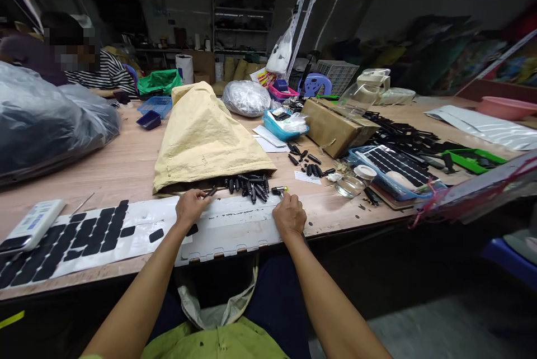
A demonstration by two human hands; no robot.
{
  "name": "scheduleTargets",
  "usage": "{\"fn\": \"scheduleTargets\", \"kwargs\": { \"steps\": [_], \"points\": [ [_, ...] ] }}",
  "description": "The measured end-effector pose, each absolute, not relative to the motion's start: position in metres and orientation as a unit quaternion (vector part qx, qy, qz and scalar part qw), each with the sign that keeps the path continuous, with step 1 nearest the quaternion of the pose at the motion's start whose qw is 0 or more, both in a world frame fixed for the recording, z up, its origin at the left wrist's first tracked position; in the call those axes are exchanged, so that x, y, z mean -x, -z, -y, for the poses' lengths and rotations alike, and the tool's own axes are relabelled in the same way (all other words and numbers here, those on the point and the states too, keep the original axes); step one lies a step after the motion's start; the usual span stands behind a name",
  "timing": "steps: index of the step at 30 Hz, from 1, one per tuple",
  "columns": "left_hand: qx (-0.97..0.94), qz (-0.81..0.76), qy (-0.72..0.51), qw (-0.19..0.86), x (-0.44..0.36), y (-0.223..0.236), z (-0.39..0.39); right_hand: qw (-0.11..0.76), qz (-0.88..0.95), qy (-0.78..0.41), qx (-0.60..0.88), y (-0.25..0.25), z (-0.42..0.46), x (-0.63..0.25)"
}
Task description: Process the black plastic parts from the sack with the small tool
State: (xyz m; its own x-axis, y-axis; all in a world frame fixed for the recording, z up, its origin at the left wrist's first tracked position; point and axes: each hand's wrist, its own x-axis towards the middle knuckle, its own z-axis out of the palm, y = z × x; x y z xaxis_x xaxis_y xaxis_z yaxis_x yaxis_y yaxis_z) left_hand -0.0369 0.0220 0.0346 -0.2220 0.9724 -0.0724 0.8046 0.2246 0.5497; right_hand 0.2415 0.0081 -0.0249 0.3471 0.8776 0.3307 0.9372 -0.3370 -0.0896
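Observation:
In the head view my left hand [191, 206] is closed in a pinch on a small black part [211, 192], just in front of the open mouth of a yellowish cloth sack [205, 135]. My right hand [290, 215] is wrapped round the handle of a small hammer [279, 190] with a yellow-tipped head; most of the handle is hidden by the fingers. Between the hands, a pile of black handle-like parts [253, 187] lies at the sack's mouth. Below them stretches a whitish sheet [239, 225] along the table's front edge.
Rows of black stickers [100, 230] on white backing and a white box [36, 225] lie at left. A large plastic bag [50, 118] stands behind. At right are a cardboard box [333, 130], a glass jar [350, 185] and a blue tray [398, 188]. Another person [100, 68] sits far left.

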Motion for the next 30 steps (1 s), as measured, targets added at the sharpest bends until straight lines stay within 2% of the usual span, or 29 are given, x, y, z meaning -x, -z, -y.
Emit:
{"fn": "scheduleTargets", "kwargs": {
  "steps": [7, 16, 22, 26, 30],
  "points": [
    [-0.703, -0.642, -0.221, 0.213, 0.012, -0.011, 0.038, 0.144, 0.563, 0.1, 0.808, 0.024, -0.007, -0.242],
    [-0.736, -0.623, -0.204, 0.166, 0.004, -0.002, 0.036, 0.146, 0.563, 0.094, 0.808, 0.023, -0.005, -0.241],
    [-0.738, -0.604, -0.227, 0.198, 0.007, 0.005, 0.034, 0.169, 0.551, 0.054, 0.815, 0.017, -0.005, -0.243],
    [-0.741, -0.599, -0.217, 0.211, 0.008, 0.002, 0.034, 0.222, 0.513, -0.037, 0.828, 0.004, 0.0, -0.247],
    [-0.743, -0.599, -0.207, 0.215, 0.008, 0.0, 0.034, 0.357, 0.528, -0.094, 0.765, -0.005, 0.024, -0.238]
  ]
}}
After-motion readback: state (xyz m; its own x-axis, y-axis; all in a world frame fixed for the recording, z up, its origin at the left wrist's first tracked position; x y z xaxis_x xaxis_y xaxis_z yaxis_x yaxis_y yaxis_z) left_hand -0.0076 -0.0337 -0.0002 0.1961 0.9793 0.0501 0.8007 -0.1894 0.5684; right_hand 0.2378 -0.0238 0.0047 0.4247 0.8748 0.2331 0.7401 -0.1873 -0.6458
